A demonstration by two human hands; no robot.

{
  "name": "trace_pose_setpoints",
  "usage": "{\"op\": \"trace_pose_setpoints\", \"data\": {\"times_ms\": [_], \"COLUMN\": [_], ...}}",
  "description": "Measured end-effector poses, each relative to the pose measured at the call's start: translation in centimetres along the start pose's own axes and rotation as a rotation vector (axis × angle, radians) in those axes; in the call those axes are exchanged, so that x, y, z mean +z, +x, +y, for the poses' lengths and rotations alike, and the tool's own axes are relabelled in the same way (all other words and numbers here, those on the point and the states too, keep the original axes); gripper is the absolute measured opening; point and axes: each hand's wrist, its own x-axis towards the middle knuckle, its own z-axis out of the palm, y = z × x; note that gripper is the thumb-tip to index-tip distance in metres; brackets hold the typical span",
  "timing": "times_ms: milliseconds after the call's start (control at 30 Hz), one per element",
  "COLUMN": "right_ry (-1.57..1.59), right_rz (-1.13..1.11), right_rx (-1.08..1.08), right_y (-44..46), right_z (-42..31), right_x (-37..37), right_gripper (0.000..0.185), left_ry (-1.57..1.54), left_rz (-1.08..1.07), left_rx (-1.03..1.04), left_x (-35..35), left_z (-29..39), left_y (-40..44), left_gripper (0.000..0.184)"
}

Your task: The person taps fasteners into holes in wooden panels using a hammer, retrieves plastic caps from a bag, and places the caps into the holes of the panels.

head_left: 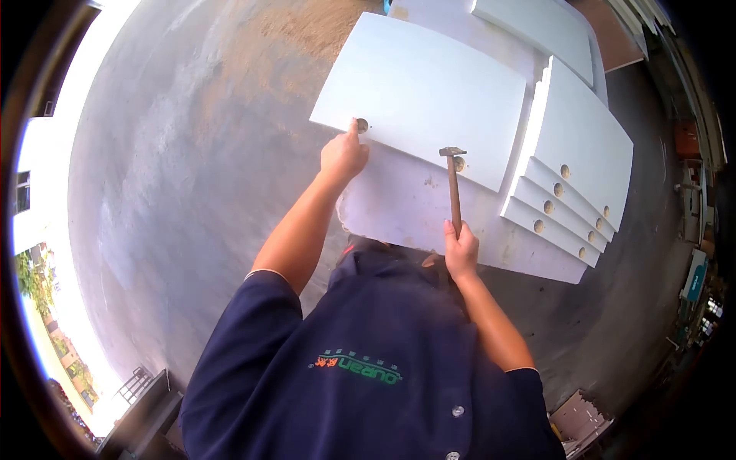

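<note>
A white panel (425,92) lies flat, with a round hole near each end of its near edge. At the left hole (363,125) is my left hand (344,156), its index finger stretched out to the rim and its other fingers curled. Nothing shows in that hand, though its palm side is hidden. My right hand (462,251) is wrapped round the lower end of a hammer (455,184) with a wooden handle. The hammer's metal head is over the panel, just beyond the right hole (459,164). Whether the head touches the panel I cannot tell.
On the right, several white panels with round holes (579,146) lie in a fanned stack. Another white panel (540,31) is at the far side. Beneath them is a pale work surface (406,199). Grey floor (184,192) stretches left, with brown dust (307,27) beyond.
</note>
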Motion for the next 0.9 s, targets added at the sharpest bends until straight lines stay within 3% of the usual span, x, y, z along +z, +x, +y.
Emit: {"op": "trace_pose_setpoints", "data": {"times_ms": [133,300,533,700,767,900], "right_ry": [0.002,-0.017,-0.11,-0.399,-0.386,-0.243], "right_rz": [-0.042,-0.165,-0.243,-0.182,-0.223,-0.21], "right_rx": [-0.004,-0.112,-0.225,-0.23,-0.195,-0.221], "right_y": [0.2,3.0,6.5,7.3,7.4,7.2], "right_z": [-0.7,-4.1,-8.7,-3.9,-5.2,-7.0], "right_x": [0.1,4.8,10.4,13.7,13.3,12.4], "right_gripper": [0.037,0.039,0.04,0.04,0.041,0.042], "left_ry": [-0.023,-0.349,-0.55,-0.516,-0.574,-0.606], "left_rz": [0.044,0.212,0.16,0.108,0.04,0.042], "left_rx": [0.098,0.164,-0.244,-0.52,-0.671,-0.736], "left_x": [1.7,3.3,8.2,14.3,16.7,20.0], "left_z": [-1.6,-4.1,-13.7,-20.8,-22.7,-24.5], "left_y": [-0.4,-5.1,-15.2,-23.6,-25.8,-27.1], "left_gripper": [0.065,0.055,0.029,0.028,0.027,0.028]}}
